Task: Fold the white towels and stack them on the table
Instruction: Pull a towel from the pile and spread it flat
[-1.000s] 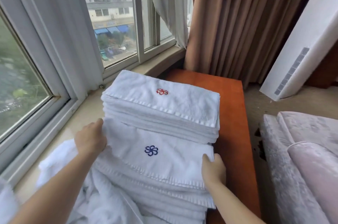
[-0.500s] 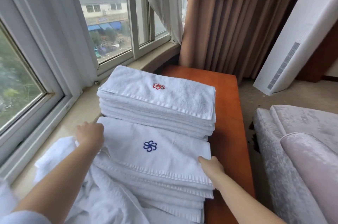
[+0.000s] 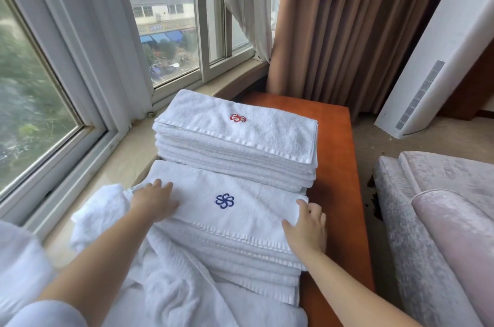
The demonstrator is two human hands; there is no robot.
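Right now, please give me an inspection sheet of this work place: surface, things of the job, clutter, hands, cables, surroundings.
Surface: orange table, bare strip along its right side.
Job's things: far stack, red emblem on top; near stack, blue emblem on top; both folded.
Clutter: loose towels, unfolded, heaped at the near left.
Hands: left hand flat on the near stack's top towel; right hand at that towel's right edge.
Cables: nothing seen.
Surroundings: window left, brown curtain behind, white unit and sofa right.
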